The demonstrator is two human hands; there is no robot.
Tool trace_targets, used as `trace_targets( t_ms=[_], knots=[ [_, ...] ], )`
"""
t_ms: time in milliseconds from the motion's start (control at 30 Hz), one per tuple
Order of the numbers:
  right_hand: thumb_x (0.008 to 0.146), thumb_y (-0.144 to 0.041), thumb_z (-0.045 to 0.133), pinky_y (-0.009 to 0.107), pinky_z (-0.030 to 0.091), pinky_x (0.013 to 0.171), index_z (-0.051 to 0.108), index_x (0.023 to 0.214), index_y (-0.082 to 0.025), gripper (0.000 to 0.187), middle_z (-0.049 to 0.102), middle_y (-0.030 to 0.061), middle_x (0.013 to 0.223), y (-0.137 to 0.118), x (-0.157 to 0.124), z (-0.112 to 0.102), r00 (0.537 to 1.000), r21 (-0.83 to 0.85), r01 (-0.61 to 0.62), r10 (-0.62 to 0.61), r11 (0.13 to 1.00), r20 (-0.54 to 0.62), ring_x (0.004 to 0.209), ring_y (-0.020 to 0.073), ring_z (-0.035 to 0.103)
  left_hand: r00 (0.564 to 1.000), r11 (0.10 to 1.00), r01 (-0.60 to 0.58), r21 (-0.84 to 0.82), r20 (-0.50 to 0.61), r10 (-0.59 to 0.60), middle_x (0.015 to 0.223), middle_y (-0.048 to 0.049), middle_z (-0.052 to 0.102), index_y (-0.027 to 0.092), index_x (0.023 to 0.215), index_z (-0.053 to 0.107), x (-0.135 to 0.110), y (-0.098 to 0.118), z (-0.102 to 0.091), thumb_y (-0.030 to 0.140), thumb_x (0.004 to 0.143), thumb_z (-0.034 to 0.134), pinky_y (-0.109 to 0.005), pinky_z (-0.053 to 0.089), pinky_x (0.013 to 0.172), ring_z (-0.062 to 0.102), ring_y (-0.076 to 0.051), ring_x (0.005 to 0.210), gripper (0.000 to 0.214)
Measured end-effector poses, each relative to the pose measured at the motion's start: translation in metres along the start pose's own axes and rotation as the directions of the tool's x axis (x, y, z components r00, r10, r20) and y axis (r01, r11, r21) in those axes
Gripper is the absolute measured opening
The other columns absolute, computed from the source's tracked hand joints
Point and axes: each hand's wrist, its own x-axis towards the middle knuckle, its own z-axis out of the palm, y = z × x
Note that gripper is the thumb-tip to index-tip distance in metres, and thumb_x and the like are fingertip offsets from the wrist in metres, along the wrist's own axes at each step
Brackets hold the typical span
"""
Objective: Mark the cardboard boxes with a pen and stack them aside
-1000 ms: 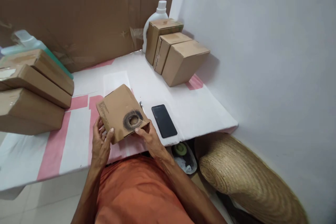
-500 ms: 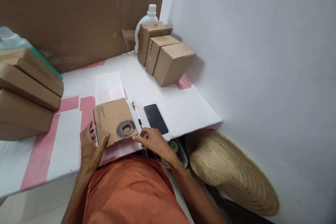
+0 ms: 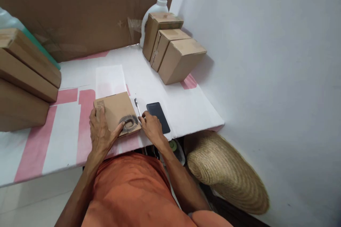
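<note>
A flat cardboard box point(image 3: 114, 108) lies on the table in front of me, with small print near its left edge and a dark scribbled ring point(image 3: 130, 123) around a hole at its near right corner. My left hand point(image 3: 102, 131) rests on the box, fingers spread over its left part and the thumb reaching to the ring. Just right of the box, my right hand point(image 3: 151, 126) has its fingers closed on the pen point(image 3: 137, 105), whose lower part they hide. A black phone point(image 3: 159, 116) lies beside that hand, face up.
Three cardboard boxes point(image 3: 183, 60) stand by the wall at the back right, before a white bottle point(image 3: 156, 7). More boxes point(image 3: 26, 74) and a green-tinted bottle point(image 3: 39, 44) are at left. A straw hat point(image 3: 226, 170) hangs below the table's right edge.
My left hand has moved from the box's near left edge onto its top, thumb now at the ring. My right hand has moved forward onto the pen. The view has shifted slightly.
</note>
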Motion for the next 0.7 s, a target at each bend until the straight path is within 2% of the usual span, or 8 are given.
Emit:
trace_targets(
  t_ms=[133, 233, 333, 400, 467, 533, 600, 700],
  knots=[
    [0.102, -0.023, 0.068, 0.037, 0.049, 0.082, 0.068, 0.117, -0.016, 0.016, 0.081, 0.0223, 0.114, 0.009, 0.007, 0.010, 1.000, 0.033, 0.019, -0.020, 0.999, 0.017, 0.107, 0.0369, 0.077, 1.000, 0.999, -0.015, -0.043, -0.006, 0.015, 0.171, -0.0283, 0.027, 0.015, 0.165, 0.041, -0.006, -0.005, -0.001, 0.066, 0.083, 0.079, -0.070, 0.033, 0.127, 0.026, -0.049, 0.162, 0.103],
    [0.095, -0.019, 0.069, 0.036, 0.051, 0.081, 0.065, 0.094, -0.020, 0.004, 0.081, 0.0161, 0.099, 0.016, 0.010, 0.013, 0.999, 0.122, 0.044, -0.042, 0.992, -0.018, 0.098, 0.0330, 0.078, 1.000, 0.999, -0.026, -0.034, -0.013, 0.025, 0.170, -0.0307, 0.026, 0.011, 0.164, 0.042, -0.012, -0.007, -0.002, 0.065, 0.086, 0.075, -0.069, 0.031, 0.129, 0.027, -0.049, 0.162, 0.101],
    [0.099, -0.026, 0.057, 0.032, 0.054, 0.073, 0.056, 0.094, -0.023, 0.006, 0.078, 0.0076, 0.086, 0.022, 0.011, 0.007, 0.995, 0.239, 0.052, -0.029, 0.970, -0.098, 0.080, 0.0236, 0.077, 1.000, 0.999, -0.026, -0.028, -0.005, 0.026, 0.170, -0.0320, 0.026, 0.008, 0.165, 0.041, -0.016, -0.009, -0.002, 0.064, 0.090, 0.071, -0.067, 0.030, 0.129, 0.025, -0.049, 0.162, 0.098],
    [0.101, -0.035, 0.049, 0.028, 0.053, 0.062, 0.052, 0.101, -0.024, 0.011, 0.077, 0.0038, 0.086, 0.023, 0.010, 0.002, 0.985, 0.462, 0.103, -0.025, 0.881, -0.173, 0.068, 0.0186, 0.074, 1.000, 0.999, -0.027, -0.038, -0.009, 0.026, 0.171, -0.0300, 0.026, 0.010, 0.165, 0.041, -0.017, -0.010, -0.002, 0.063, 0.091, 0.069, -0.066, 0.029, 0.131, 0.025, -0.047, 0.163, 0.095],
    [0.096, -0.044, 0.055, 0.026, 0.052, 0.054, 0.049, 0.103, -0.026, 0.020, 0.077, 0.0013, 0.086, 0.021, 0.007, 0.001, 0.976, 0.732, 0.193, -0.051, 0.653, -0.212, 0.062, 0.0163, 0.072, 0.999, 0.998, -0.026, -0.051, -0.021, 0.025, 0.171, -0.0277, 0.026, 0.012, 0.165, 0.041, -0.017, -0.011, -0.001, 0.064, 0.091, 0.069, -0.065, 0.027, 0.132, 0.025, -0.046, 0.163, 0.094],
    [0.088, -0.050, 0.067, 0.024, 0.051, 0.050, 0.052, 0.100, -0.026, 0.031, 0.076, -0.0005, 0.081, 0.015, 0.002, 0.004, 0.973, 0.878, 0.228, -0.111, 0.421, -0.200, 0.058, 0.0160, 0.071, 0.999, 0.997, -0.026, -0.067, -0.037, 0.023, 0.171, -0.0258, 0.027, 0.014, 0.165, 0.042, -0.017, -0.012, 0.000, 0.064, 0.091, 0.070, -0.065, 0.027, 0.132, 0.026, -0.045, 0.163, 0.094],
    [0.084, -0.052, 0.073, 0.024, 0.050, 0.049, 0.058, 0.098, -0.026, 0.033, 0.075, -0.0016, 0.075, 0.007, -0.003, 0.010, 0.972, 0.902, 0.210, -0.177, 0.376, -0.153, 0.057, 0.0163, 0.070, 0.999, 0.996, -0.025, -0.081, -0.050, 0.021, 0.170, -0.0243, 0.030, 0.017, 0.165, 0.042, -0.016, -0.013, 0.001, 0.064, 0.092, 0.069, -0.064, 0.029, 0.132, 0.028, -0.044, 0.162, 0.091],
    [0.086, -0.049, 0.076, 0.024, 0.050, 0.048, 0.068, 0.096, -0.024, 0.029, 0.071, -0.0019, 0.068, -0.005, -0.009, 0.017, 0.971, 0.879, 0.205, -0.201, 0.430, -0.129, 0.058, 0.0173, 0.070, 0.997, 0.995, -0.035, -0.090, -0.067, 0.029, 0.170, -0.0229, 0.031, 0.019, 0.165, 0.043, -0.017, -0.014, 0.002, 0.063, 0.093, 0.069, -0.063, 0.032, 0.130, 0.030, -0.043, 0.161, 0.088]
  ],
)
